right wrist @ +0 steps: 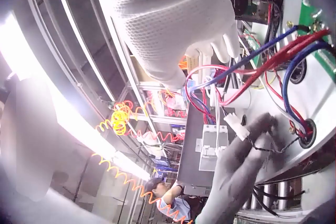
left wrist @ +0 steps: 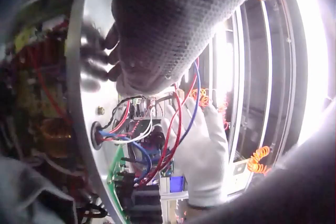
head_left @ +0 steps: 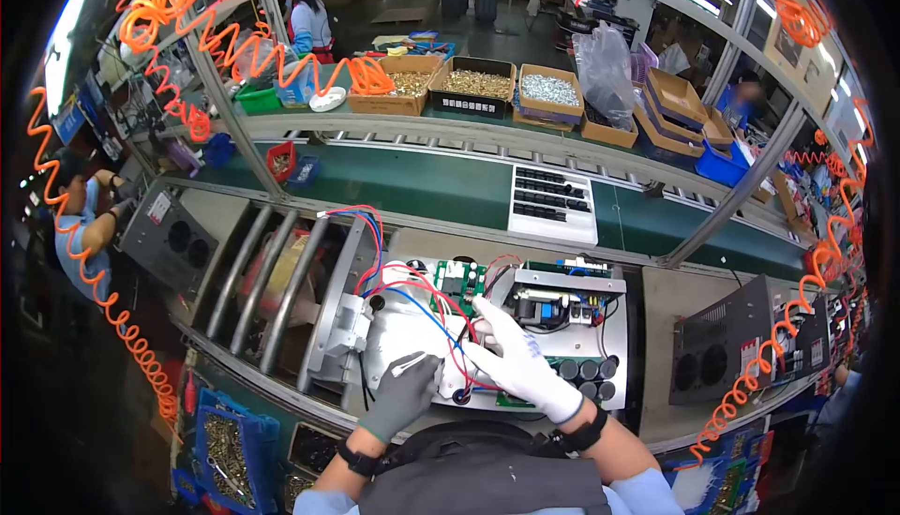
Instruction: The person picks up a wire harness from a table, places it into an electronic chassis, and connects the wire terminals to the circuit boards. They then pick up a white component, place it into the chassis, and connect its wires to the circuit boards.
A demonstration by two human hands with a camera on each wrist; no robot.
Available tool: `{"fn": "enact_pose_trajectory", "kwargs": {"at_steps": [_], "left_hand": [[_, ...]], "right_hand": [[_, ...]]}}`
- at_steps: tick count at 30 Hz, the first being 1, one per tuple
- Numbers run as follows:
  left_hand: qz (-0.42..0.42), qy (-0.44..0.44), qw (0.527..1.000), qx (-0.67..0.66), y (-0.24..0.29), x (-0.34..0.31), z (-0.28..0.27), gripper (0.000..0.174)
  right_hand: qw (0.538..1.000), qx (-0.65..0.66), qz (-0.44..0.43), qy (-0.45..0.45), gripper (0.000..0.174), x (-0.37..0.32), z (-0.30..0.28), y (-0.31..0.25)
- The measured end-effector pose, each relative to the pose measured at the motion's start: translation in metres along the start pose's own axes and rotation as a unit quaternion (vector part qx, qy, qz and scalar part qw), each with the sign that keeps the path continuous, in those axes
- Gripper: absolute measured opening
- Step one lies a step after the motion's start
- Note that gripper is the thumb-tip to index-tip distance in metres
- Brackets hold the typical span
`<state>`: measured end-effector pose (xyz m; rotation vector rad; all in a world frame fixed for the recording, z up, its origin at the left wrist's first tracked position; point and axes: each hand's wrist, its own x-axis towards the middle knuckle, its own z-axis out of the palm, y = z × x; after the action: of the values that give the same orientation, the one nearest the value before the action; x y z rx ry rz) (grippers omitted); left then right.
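Observation:
My left hand [head_left: 405,395], in a grey glove, is low over the metal chassis plate [head_left: 389,332]. It holds a white connector [right wrist: 237,126] with dark twisted wires against its fingers, fingertips close to the plate; in the left wrist view the glove [left wrist: 157,29] hides the connector. My right hand [head_left: 525,365], gloved in white, reaches over the unit beside red and blue wires [head_left: 441,304]. Its fingers look relaxed in the left wrist view, behind the loops of wire [left wrist: 176,129]. Whether the right fingertips touch the wires cannot be told. A grommet [right wrist: 307,132] surrounds wires at the plate.
Green circuit board [head_left: 459,281] and black capacitors [head_left: 589,379] sit in the unit. Metal rollers [head_left: 274,281] lie left; a grey cased unit [head_left: 717,351] stands right. Beyond are a white tray of black parts [head_left: 553,206] and boxes of fasteners [head_left: 473,82]. Orange coiled hoses hang around.

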<state>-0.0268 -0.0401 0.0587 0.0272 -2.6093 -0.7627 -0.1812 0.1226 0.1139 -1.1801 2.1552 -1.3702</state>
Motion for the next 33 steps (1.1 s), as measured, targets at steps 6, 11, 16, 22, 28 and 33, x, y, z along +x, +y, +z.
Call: {"fn": "enact_pose_trajectory", "kwargs": {"at_steps": [6, 11, 16, 22, 28, 33], "left_hand": [[-0.141, -0.165, 0.973, -0.081, 0.050, -0.036, -0.055, 0.025], [-0.034, 0.100, 0.994, -0.011, 0.053, 0.033, -0.094, 0.017], [0.110, -0.149, 0.942, 0.280, 0.026, 0.101, -0.064, 0.014], [-0.012, -0.368, 0.846, 0.386, -0.001, 0.120, -0.055, 0.013], [0.003, -0.264, 0.895, 0.359, -0.032, 0.195, -0.047, 0.016], [-0.123, -0.333, 0.865, 0.355, -0.091, 0.227, -0.015, 0.030]], "right_hand": [[0.931, 0.264, 0.160, -0.197, 0.054, 0.032, 0.018, -0.007], [0.958, -0.014, 0.065, -0.278, 0.066, -0.014, 0.037, -0.059], [0.977, -0.132, -0.083, -0.143, 0.076, -0.040, 0.064, -0.032], [0.995, -0.041, -0.061, -0.073, 0.044, -0.086, -0.073, -0.052], [0.961, -0.032, 0.149, 0.229, 0.043, -0.153, -0.203, -0.109], [0.908, -0.154, 0.115, 0.372, 0.047, -0.238, -0.276, -0.128]]}}
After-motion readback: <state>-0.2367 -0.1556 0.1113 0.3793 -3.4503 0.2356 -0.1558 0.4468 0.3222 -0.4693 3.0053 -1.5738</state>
